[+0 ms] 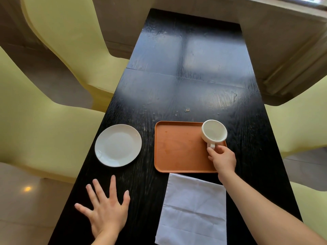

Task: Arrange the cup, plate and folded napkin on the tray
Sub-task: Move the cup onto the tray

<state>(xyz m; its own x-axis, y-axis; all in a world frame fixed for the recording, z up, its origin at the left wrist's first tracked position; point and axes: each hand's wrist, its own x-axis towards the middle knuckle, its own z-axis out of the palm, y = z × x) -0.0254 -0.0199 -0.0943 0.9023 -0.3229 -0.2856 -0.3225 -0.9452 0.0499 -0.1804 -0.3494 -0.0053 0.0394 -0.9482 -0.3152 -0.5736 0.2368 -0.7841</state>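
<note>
Cup (214, 132), rigid, breakable ceramic at the tray's (177, 147) far right corner, we pinch by its handle with right-hand fingers (210, 151), while our left hand (106, 209) lies spread, holding nothing, on the surface (185, 71).

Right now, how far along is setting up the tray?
Nothing is settled yet. The right hand holds the cup by its handle at the tray's far right corner. The plate and the napkin are on the table, and the left hand is empty.
</note>
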